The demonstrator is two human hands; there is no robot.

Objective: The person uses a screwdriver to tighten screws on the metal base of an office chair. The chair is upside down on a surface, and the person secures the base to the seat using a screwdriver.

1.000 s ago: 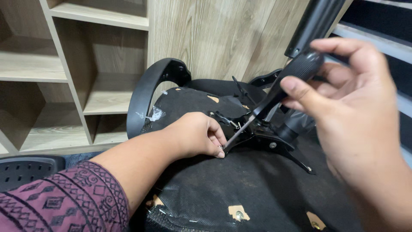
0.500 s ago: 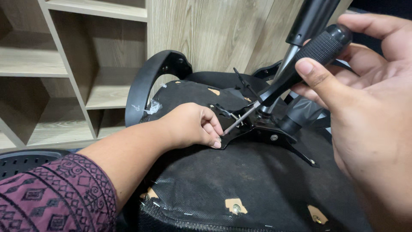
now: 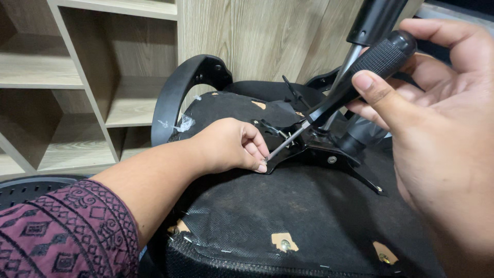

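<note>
An office chair lies upside down, its black fabric seat underside (image 3: 309,216) facing me. A black metal mounting plate (image 3: 329,154) is bolted at its middle, with the gas cylinder (image 3: 373,23) rising from it. My right hand (image 3: 437,118) grips a screwdriver (image 3: 355,77) by its black ribbed handle, and the thin metal shaft slants down-left to a screw at the plate's left corner. My left hand (image 3: 231,146) rests on the seat there, fingertips pinched at the screwdriver tip and the screw.
A curved black armrest (image 3: 180,95) arches behind my left hand. Light wooden shelving (image 3: 87,87) and a wood panel (image 3: 257,36) stand behind the chair. Part of a perforated black plastic piece (image 3: 31,188) shows at lower left. Screws sit along the seat's near edge.
The view shifted slightly and my right hand with the screwdriver rose toward the upper right, then settled. The tip stays at the same screw. My left hand has hardly moved.
</note>
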